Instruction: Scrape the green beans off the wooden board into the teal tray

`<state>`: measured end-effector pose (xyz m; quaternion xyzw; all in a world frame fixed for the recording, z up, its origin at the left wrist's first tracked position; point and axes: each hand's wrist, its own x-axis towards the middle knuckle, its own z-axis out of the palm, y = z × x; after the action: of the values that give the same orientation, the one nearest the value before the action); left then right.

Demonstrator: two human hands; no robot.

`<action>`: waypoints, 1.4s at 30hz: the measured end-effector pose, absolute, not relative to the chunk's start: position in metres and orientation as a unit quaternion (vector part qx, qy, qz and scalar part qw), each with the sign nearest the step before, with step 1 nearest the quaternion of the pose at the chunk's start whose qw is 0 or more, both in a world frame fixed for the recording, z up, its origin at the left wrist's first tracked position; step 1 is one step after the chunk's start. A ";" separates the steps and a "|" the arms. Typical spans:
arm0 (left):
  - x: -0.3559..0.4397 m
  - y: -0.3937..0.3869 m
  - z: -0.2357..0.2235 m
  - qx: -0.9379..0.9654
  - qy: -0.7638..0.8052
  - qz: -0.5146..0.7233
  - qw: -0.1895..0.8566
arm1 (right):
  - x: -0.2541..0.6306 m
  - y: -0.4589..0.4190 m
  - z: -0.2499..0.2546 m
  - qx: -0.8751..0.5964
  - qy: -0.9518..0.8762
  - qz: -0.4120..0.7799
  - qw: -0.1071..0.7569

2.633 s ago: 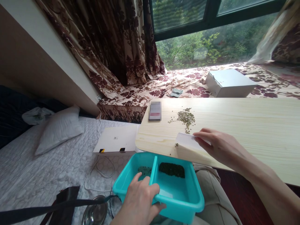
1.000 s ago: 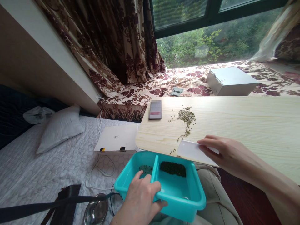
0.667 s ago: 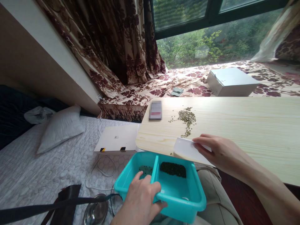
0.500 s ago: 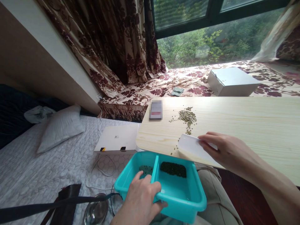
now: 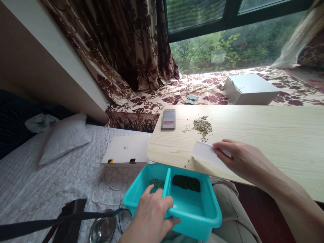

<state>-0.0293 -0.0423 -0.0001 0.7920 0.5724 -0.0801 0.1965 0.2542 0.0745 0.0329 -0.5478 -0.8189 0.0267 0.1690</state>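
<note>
With the fingers of my left hand [image 5: 153,211] closed over its near rim and divider, I hold a turquoise two-compartment bin [image 5: 193,217] below the table edge. A dark heap of small beans [image 5: 186,183] lies in its right compartment; the left one has a few scattered bits. My right hand [image 5: 235,155] pinches a thin white sheet, perhaps plastic [image 5: 202,152], tilted on the wooden tabletop. Just beyond the sheet lies a patch of small green beans [image 5: 202,126], likely mung beans. Some loose beans sit left of the sheet near the edge.
A small box [image 5: 168,119] sits at the table's left end. A white carton [image 5: 126,148] lies on the quilted bed [image 5: 83,182], with a metal bowl [image 5: 103,226] and dark strap [image 5: 63,221] nearer me. A pale box [image 5: 253,89] rests on the window seat.
The white sheet and my right hand have shifted slightly away from me, towards the bean patch. My left hand and the bin are nearly unmoved.
</note>
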 end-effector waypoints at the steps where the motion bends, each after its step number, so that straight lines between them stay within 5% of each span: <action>1: -0.029 -0.042 0.001 0.792 0.572 -0.083 0.197 | 0.255 0.074 0.033 -0.544 -0.821 0.035 0.171; 26: -0.027 -0.039 0.003 0.780 0.579 -0.106 0.212 | 0.248 0.075 0.036 -0.551 -0.811 0.118 0.158; 42: -0.039 -0.038 -0.041 0.782 0.582 -0.101 0.198 | 0.244 0.074 0.024 -0.537 -0.819 0.134 0.154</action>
<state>-0.0386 -0.0384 -0.0410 0.7821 0.5822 -0.1007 0.1983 0.2443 0.0742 0.0241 -0.5371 -0.8186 0.1339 0.1536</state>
